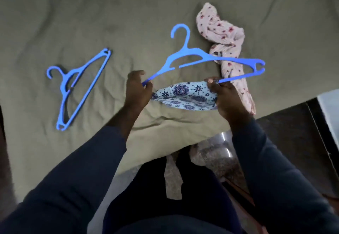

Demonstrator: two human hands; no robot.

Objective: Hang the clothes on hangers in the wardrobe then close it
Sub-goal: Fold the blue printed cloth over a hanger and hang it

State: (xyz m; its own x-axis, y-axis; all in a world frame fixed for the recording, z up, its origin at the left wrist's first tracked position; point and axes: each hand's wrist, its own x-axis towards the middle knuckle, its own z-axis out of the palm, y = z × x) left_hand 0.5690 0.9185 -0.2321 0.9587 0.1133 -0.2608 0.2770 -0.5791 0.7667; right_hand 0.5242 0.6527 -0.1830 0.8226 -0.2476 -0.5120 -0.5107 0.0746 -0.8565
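Together, left hand (136, 92) and right hand (226, 97) pinch hanger (190, 52) and patterned garment (183, 96).

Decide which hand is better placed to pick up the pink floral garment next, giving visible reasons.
Probably the right hand: the pink floral garment lies on the bed just beyond it, while the left hand is farther off. Both grip the blue hanger, with patterned cloth between them.
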